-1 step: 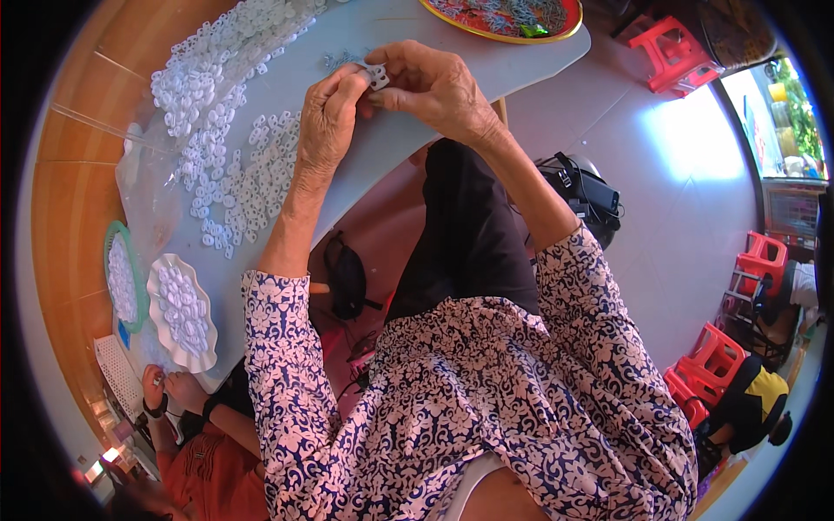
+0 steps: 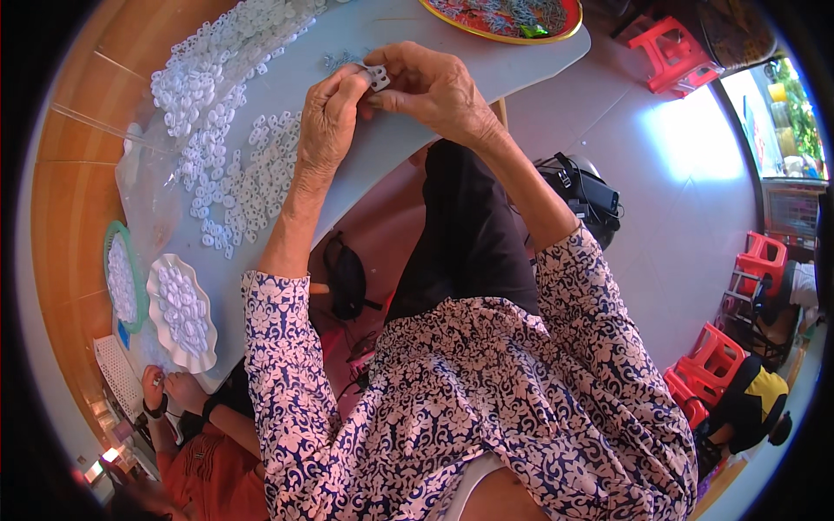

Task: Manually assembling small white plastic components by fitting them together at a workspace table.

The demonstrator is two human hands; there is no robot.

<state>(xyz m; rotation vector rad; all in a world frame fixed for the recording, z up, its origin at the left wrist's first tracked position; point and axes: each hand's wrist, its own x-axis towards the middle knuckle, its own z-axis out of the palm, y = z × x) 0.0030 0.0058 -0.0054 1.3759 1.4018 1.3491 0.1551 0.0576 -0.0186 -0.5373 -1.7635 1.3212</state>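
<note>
While our tightly curled left hand and looser right hand pinch a white piece, a pale table spans eight to one o'clock, red stools near four.

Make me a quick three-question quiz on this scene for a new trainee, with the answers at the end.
1. True or false: the left hand and right hand are wide apart.
2. Which colour is the rim of the red tray? a) green b) yellow c) black
3. Fill in: the wavy-edged white dish is on the person's ____ side.

Key: 1. False; they are close together at a small white piece. 2. b. 3. left.
</note>
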